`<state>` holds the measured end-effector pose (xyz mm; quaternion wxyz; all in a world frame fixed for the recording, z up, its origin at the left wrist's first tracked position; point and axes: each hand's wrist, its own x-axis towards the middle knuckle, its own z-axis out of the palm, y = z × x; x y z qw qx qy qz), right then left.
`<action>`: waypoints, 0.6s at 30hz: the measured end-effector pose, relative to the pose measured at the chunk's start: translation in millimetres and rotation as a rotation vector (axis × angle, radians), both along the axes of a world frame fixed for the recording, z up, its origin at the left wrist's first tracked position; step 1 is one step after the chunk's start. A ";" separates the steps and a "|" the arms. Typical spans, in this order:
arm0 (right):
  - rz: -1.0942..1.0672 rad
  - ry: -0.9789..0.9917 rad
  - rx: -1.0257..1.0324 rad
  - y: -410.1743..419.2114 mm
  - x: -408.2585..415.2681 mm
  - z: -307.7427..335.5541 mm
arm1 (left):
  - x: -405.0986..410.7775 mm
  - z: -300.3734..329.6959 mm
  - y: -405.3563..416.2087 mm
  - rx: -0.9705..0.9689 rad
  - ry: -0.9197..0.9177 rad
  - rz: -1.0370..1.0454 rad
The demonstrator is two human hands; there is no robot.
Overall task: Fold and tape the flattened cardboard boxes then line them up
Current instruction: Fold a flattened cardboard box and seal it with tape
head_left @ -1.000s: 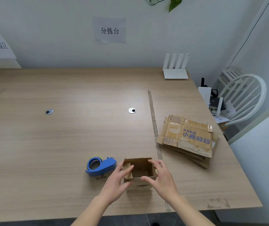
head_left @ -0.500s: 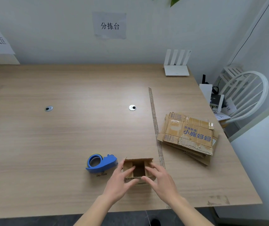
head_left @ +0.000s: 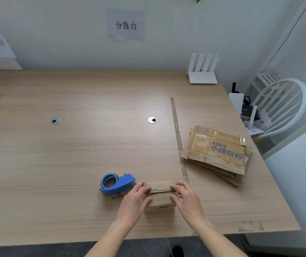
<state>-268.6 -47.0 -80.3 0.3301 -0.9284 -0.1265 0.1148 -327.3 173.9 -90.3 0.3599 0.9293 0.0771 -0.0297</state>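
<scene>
Head view: box [head_left: 160, 196] sits at the desk's [head_left: 74, 154] near edge, about 6 o'clock, both hands on it. Left hand [head_left: 132, 203] cups the left side, fingers over the top flap, thumb on the front. Right hand [head_left: 187, 201] mirrors it on the right, fingers curled over the flap edge. Both are grasping the box and pressing the flaps down. Far flap overlaps the near one; its corrugated edge runs across the top.

Tape dispenser [head_left: 116, 183] is just beside the box at 9 o'clock, almost touching the left hand. Flat stack [head_left: 217, 153] waits at 2 o'clock, well apart. A tape strip [head_left: 178, 140] runs along the desk from 12 toward 6, passing just right of the box.

Step looks like closing the flaps before taping. To do it well: square the flaps so the edges meet flush, keep one hand pinning the seam, and free only the left hand for the dispenser since it's closest. Flaps will likely spring up if both hands let go.
</scene>
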 end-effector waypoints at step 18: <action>0.061 -0.167 -0.256 23.9 21.2 4.5 | 29.8 -7.9 3.1 -0.007 -0.021 -0.023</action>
